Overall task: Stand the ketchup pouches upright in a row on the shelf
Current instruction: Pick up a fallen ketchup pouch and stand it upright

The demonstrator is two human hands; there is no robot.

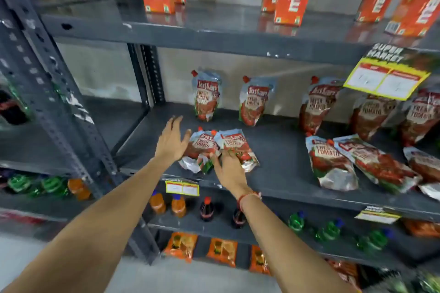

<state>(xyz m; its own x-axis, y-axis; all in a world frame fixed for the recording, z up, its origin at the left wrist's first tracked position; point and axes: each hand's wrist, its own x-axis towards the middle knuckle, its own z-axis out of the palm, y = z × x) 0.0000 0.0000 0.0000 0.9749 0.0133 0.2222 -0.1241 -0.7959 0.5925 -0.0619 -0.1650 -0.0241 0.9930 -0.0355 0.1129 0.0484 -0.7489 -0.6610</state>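
Reaching for two flat ketchup pouches (215, 147) at six o'clock of the upright row; left hand (172, 139) spread empty, right hand (229, 170) fingers resting open atop; next needing a grip and lift.

Both bare arms reach forward and up from the lower frame edge, forearms converging toward centre. Left hand (172, 139): open, palm facing right, fingers extended and slightly spread, thumb out to the right. Not gripping. Right hand (229, 169): back of hand toward camera, palm down, fingers spread and pointing up-left, fingertips partly hidden; grip cannot be judged. Right wrist carries a red thread band (247, 197). Hands sit near each other, left slightly higher, not touching.
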